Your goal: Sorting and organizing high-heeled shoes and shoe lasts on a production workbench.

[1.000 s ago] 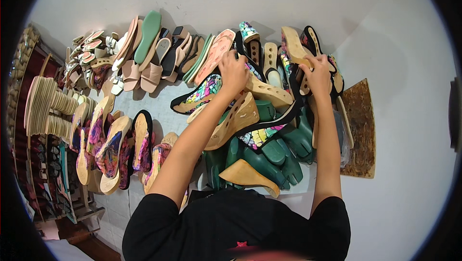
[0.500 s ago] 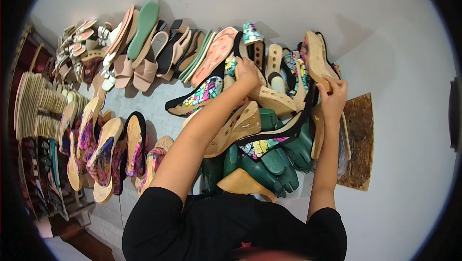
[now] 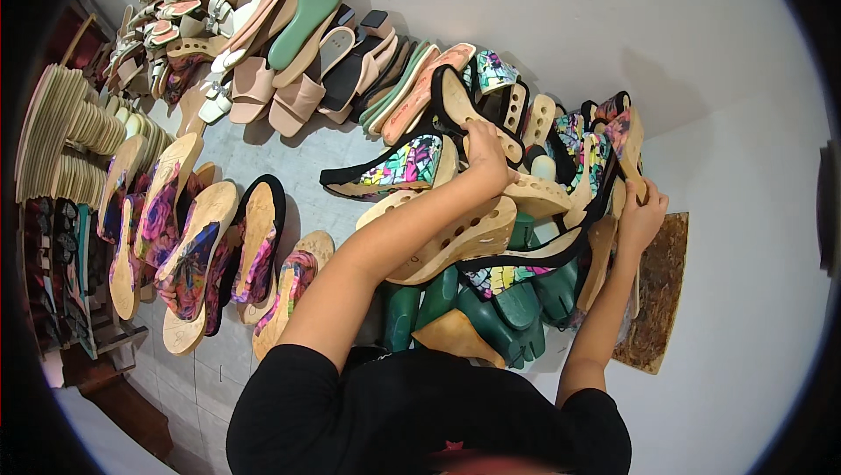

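Observation:
My left hand (image 3: 484,151) is closed on a black-edged wedge sole (image 3: 453,98), tilted with its tan footbed showing. My right hand (image 3: 646,211) grips one end of another wooden wedge sole (image 3: 625,144) with multicoloured fabric on its side, held above the pile. Between my arms lie bare wooden wedges with holes (image 3: 477,234) and a black-edged patterned wedge (image 3: 499,275). Left of my left hand rests a wedge covered in bright patterned fabric (image 3: 412,164). Green foot-shaped lasts (image 3: 499,322) lie closest to my body, with a plain tan wedge (image 3: 460,337) on them.
Finished sandals (image 3: 298,103) and a green sole (image 3: 311,11) line the wall at the back. Floral wedges (image 3: 197,256) stand on the left, beside stacks of pale soles (image 3: 53,133). A worn brown board (image 3: 659,300) leans right of my right arm.
The whole view has shifted. My left hand has raised the black-edged wedge sole, so more of its footbed shows. In my right hand the wedge sole has turned and sits more edge-on.

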Action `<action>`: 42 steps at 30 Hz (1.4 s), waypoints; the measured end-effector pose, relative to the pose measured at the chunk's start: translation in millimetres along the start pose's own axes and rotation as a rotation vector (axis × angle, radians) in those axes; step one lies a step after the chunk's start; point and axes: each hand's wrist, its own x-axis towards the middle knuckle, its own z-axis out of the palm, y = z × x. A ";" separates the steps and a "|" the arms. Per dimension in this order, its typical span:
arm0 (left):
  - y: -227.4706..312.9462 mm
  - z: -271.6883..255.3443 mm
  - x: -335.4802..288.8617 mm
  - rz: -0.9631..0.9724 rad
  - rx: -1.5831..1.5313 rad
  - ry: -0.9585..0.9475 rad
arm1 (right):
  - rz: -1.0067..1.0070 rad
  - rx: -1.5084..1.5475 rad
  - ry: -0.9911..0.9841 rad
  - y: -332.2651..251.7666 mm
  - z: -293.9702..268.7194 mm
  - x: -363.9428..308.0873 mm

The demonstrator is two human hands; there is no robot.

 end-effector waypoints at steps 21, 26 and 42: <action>-1.3 0.8 -3.0 0.021 -0.091 0.021 | -0.097 0.136 -0.443 -51.1 159.8 83.5; -5.1 8.1 -6.1 0.011 -0.096 0.087 | 0.231 0.017 -0.623 -51.9 265.8 69.3; -16.7 41.8 35.5 0.302 -0.782 0.593 | -0.024 0.197 -0.362 -94.2 178.7 72.4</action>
